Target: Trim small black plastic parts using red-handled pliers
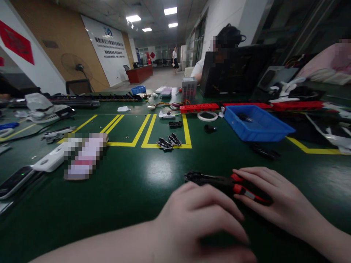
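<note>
My right hand (276, 193) grips pliers with red and black handles (246, 193), fingers on one handle and thumb side on the other. The pliers point left, low over the green table. At their jaw end is a small black part (193, 177); whether the jaws grip it I cannot tell. Nearer to me, my left hand (203, 223) hovers before the pliers, a little smeared by motion. Its fingers are bent and apart from the thumb, with nothing visible between them. Beyond lie small black and silver parts (168, 141) and another black part (175, 124).
A blue bin (257, 124) holding a dark piece stands at right, with a black object (265, 151) before it. A white ring roll (207, 116) and red strips (200, 107) lie farther back. A white handheld device (52, 159) is at left. A person sits behind a black case (236, 71).
</note>
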{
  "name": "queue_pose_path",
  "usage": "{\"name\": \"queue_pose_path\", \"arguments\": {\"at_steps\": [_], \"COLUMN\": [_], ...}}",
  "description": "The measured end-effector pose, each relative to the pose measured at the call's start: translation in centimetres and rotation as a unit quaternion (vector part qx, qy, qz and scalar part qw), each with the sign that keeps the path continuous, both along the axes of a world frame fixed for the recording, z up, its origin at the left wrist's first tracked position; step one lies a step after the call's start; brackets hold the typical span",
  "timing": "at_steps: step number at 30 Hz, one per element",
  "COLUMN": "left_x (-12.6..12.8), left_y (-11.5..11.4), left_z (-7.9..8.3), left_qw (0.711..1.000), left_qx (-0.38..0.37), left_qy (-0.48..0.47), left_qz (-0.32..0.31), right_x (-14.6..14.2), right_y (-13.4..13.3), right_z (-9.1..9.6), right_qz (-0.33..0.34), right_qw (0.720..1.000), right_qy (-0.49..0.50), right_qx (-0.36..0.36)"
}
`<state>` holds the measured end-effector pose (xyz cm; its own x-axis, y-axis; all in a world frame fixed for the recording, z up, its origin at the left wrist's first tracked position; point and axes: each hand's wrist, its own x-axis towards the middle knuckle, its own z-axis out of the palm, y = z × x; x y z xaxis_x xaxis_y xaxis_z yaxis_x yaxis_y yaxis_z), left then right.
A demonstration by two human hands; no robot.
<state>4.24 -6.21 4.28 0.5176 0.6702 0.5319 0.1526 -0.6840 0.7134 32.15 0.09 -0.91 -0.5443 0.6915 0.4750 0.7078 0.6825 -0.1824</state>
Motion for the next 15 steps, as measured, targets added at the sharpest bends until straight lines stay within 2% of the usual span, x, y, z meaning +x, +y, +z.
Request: {"name": "queue_pose_path", "arguments": {"at_steps": [2, 5, 9, 15], "left_x": [-0.9, -2.2, -2.5, -1.9], "left_y": [2.4, 4.8, 5.6, 5.1], "left_z": [-0.6, -2.1, -3.5, -3.1], "left_qw": [0.997, 0.987, 0.982, 0.97], "left_qx": [0.023, 0.043, 0.004, -0.006], "left_qy": [0.016, 0.09, 0.147, 0.227], "left_qz": [0.078, 0.129, 0.12, 0.089], "right_x": [0.0, 0.0, -0.1, -0.2], "right_y": [-0.1, 0.0, 0.0, -0.3], "right_z": [0.1, 0.3, 0.7, 1.1], "right_qz": [0.003, -0.001, 0.002, 0.0], "right_qw": [1.0, 0.999, 0.998, 0.997], "right_qy": [-0.007, -0.021, -0.025, -0.053], "right_qx": [0.01, 0.037, 0.05, 0.061]}}
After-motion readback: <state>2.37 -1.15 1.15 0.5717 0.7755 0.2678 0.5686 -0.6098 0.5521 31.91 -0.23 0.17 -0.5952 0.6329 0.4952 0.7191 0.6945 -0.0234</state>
